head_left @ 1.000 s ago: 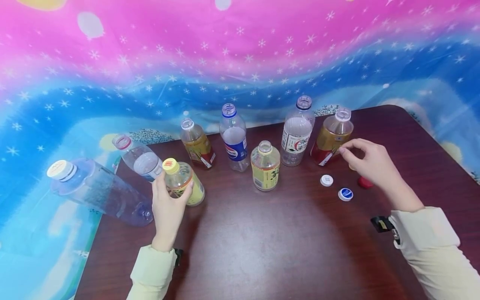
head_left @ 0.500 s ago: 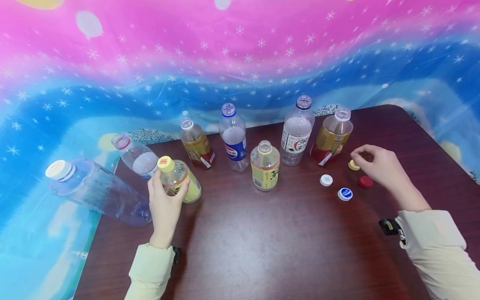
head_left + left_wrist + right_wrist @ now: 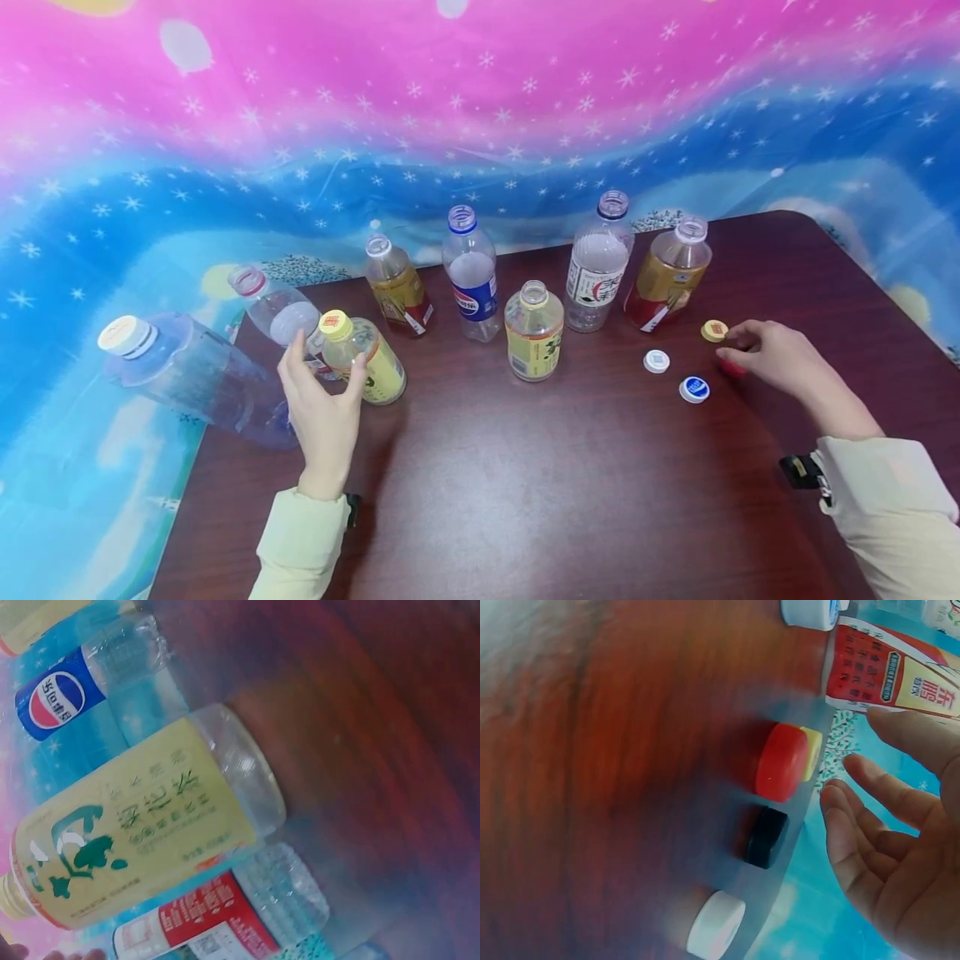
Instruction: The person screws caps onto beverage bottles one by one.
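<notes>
Beside a bottle with a yellow label and yellow cap (image 3: 382, 371), my left hand (image 3: 322, 421) has its thumb and fingers spread, no longer gripping it. In the left wrist view this bottle (image 3: 135, 825) stands on the table, and fingertips (image 3: 75, 955) show only at the lower left. My right hand (image 3: 780, 354) hovers at a red cap (image 3: 731, 367), partly hiding it. The right wrist view shows the right fingers parted and apart from the red cap (image 3: 780, 761). A yellow cap (image 3: 714, 331) lies just behind it.
A white cap (image 3: 656, 361) and a blue-topped cap (image 3: 694, 389) lie left of the right hand. A black cap (image 3: 766, 838) and another white cap (image 3: 716, 925) lie beyond the red one. Several uncapped bottles, including a Pepsi bottle (image 3: 472, 287), line the back. A large bluish bottle (image 3: 202, 375) stands far left.
My right hand has moved from the right-hand bottle down and right to the red cap. My left hand has shifted the yellow-capped bottle slightly left, then loosened from it.
</notes>
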### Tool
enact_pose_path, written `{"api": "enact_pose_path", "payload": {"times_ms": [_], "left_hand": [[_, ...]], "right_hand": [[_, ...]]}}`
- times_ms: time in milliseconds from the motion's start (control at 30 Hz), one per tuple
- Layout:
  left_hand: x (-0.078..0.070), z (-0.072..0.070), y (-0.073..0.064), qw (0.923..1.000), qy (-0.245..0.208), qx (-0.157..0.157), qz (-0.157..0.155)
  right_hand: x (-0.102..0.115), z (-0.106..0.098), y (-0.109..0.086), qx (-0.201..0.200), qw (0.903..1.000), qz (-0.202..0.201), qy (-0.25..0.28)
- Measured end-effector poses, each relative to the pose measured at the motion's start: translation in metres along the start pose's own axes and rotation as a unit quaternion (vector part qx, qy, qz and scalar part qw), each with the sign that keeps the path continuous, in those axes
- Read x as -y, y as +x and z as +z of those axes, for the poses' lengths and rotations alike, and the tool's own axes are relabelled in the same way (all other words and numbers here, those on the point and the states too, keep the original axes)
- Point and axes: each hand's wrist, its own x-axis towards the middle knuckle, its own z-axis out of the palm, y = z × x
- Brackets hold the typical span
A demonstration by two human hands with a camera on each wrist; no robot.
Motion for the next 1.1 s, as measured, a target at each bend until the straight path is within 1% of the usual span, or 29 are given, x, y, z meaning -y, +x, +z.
{"api": "enact_pose_path", "payload": {"times_ms": [100,167,233,367,500,567,633,667,767,900,1100], "left_hand": [[0.0,-0.002,0.005,0.9982,-0.021,-0.046,0.031],[-0.001,-0.002,0.01,0.9961,-0.033,-0.068,0.046],[-0.001,-0.003,0.016,0.9943,-0.038,-0.083,0.055],[-0.005,-0.004,0.028,0.9942,-0.029,-0.087,0.056],[-0.01,-0.004,0.038,0.9957,-0.027,-0.077,0.043],[-0.013,-0.005,0.042,0.9968,-0.027,-0.069,0.029],[-0.015,-0.006,0.047,0.9978,-0.033,-0.058,0.007],[-0.016,-0.006,0.049,0.998,-0.036,-0.052,-0.006],[-0.018,-0.008,0.058,0.9968,-0.045,-0.03,-0.059],[-0.017,-0.011,0.068,0.9918,-0.048,0.004,-0.119],[-0.014,-0.015,0.078,0.9803,-0.053,0.046,-0.185]], "right_hand": [[-0.004,0.001,-0.002,0.01,0.9999,0.003,-0.01],[-0.006,0.002,-0.003,0.013,0.9998,0.004,-0.013],[-0.007,0.003,-0.003,0.016,0.9997,0.006,-0.015],[-0.01,0.004,-0.003,0.025,0.9995,0.008,-0.015],[-0.011,0.005,-0.003,0.034,0.9992,0.005,-0.019],[-0.012,0.006,-0.003,0.038,0.999,0.003,-0.023],[-0.012,0.007,-0.002,0.044,0.9987,0.006,-0.025],[-0.013,0.007,-0.002,0.048,0.9985,0.007,-0.026],[-0.012,0.008,-0.001,0.058,0.9978,0.013,-0.028],[-0.012,0.01,-0.001,0.06,0.9977,0.01,-0.029],[-0.012,0.011,0.001,0.056,0.998,0.002,-0.027]]}}
